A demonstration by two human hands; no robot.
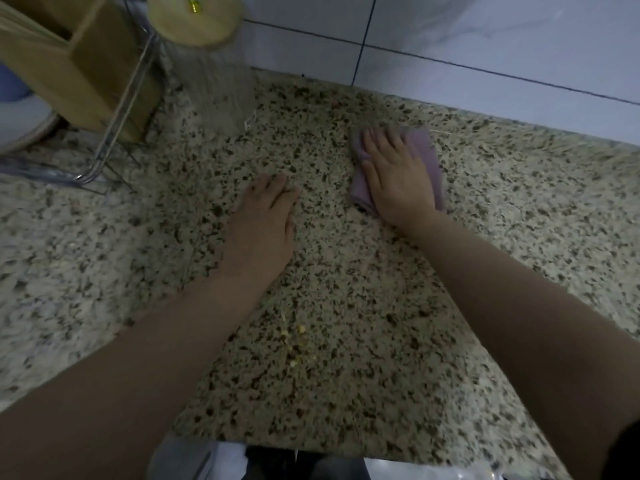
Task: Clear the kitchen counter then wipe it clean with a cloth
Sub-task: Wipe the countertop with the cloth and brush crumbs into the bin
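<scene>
A folded purple cloth (434, 161) lies on the speckled granite counter (346, 358), toward the back right. My right hand (394, 178) presses flat on the cloth with fingers spread. To its left, my left hand (263, 220) rests palm-down on the bare counter, fingers straight, holding nothing. A small scatter of yellow crumbs (298, 341) sits on the counter between my forearms, nearer the front edge.
A tall clear ribbed jar with a wooden lid (204, 46) stands at the back left beside a wooden box (79, 64) in a wire rack (117, 129). A white tiled wall (485, 46) runs along the back. The counter's front edge is at the bottom.
</scene>
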